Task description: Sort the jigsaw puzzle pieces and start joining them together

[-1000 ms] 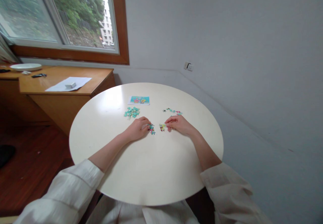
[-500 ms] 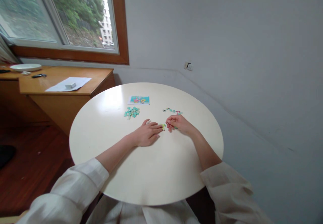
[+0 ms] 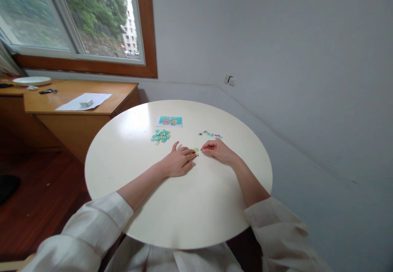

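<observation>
My left hand (image 3: 179,160) lies flat on the round cream table (image 3: 172,206), fingers stretched out over joined puzzle pieces (image 3: 195,151), of which only a yellow-green edge shows at the fingertips. My right hand (image 3: 216,149) rests just to the right, fingers curled and pinched at that same cluster. A pile of teal loose pieces (image 3: 160,136) lies beyond my left hand. A short row of pieces (image 3: 210,134) lies beyond my right hand. A small picture card (image 3: 169,121) sits farther back.
A wooden desk (image 3: 73,104) stands at the left under a window, with a white sheet, a small box, a plate and dark items on it. Grey walls close in behind and to the right. A wall socket (image 3: 229,80) is near the corner.
My left hand has opened from a curl and slid right, now covering the pieces it was holding beside. My right hand has stayed nearly in place, pinching at the cluster.
</observation>
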Demonstrator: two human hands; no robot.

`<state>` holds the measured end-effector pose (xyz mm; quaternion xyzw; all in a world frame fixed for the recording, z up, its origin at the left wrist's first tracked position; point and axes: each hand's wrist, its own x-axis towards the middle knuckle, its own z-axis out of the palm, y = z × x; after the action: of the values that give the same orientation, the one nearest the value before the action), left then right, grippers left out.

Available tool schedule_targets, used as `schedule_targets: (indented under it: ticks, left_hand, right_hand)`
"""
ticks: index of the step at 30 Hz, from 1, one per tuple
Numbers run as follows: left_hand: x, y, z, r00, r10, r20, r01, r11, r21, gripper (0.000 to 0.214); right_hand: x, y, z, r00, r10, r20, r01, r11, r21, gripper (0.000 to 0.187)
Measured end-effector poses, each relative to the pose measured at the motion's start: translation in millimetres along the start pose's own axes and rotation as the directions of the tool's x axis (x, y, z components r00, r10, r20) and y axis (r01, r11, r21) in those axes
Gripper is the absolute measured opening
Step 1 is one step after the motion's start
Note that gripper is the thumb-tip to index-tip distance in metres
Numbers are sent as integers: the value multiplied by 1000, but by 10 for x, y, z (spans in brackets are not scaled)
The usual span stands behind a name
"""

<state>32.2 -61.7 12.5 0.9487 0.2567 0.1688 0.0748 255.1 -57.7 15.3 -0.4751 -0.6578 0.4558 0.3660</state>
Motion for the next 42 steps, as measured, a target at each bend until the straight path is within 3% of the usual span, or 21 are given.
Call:
schedule_targets:
  ticks: [10,20,42]
  left_hand:
    - [1,12,-15,1000,-10,-2,10,1000,-20,32]
    - [6,21,-31,999,-27,23,28,999,-32,33]
    - [10,35,-72,997,-50,67,52,998,-30,34]
  right_hand:
    - [10,5,33,999,34,32,-36,997,62,28]
    - [-2,-12,37,998,53,29,-54,998,21,23]
    - [-14,-18,9,995,20,98,6,965,-262,23]
